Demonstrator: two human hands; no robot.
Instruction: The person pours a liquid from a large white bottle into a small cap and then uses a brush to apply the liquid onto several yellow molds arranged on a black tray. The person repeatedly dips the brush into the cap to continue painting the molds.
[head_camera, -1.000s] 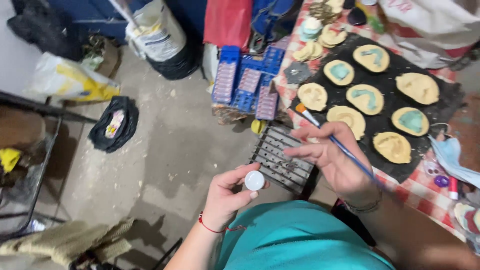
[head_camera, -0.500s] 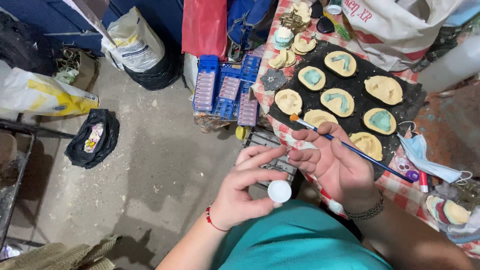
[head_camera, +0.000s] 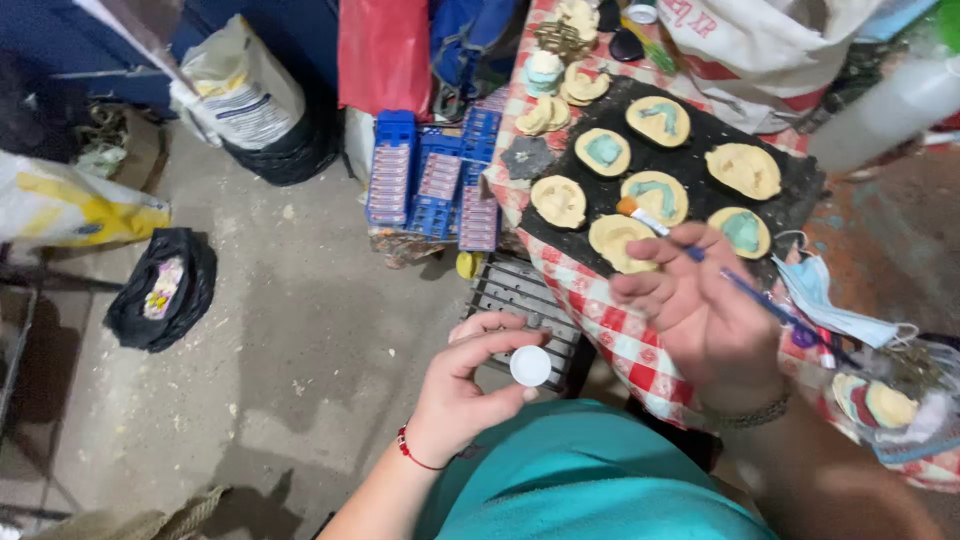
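My left hand (head_camera: 462, 392): grips small white pot (head_camera: 530, 366) above lap, off table edge. My right hand (head_camera: 698, 312): pinches paintbrush (head_camera: 700, 252) over black tray (head_camera: 790, 205) w/ plaster casts (head_camera: 745, 170). Bare floor (head_camera: 300, 330) to left.

A smooth white plastic cap (head_camera: 530, 365), a matt black tray (head_camera: 800, 190), chequered cloth (head_camera: 610, 325), rough concrete floor (head_camera: 300, 330).

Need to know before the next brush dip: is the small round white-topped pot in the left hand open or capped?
Capped, it seems: the small round white-topped pot in the left hand shows a smooth, unbroken white top, with no paint or opening visible.
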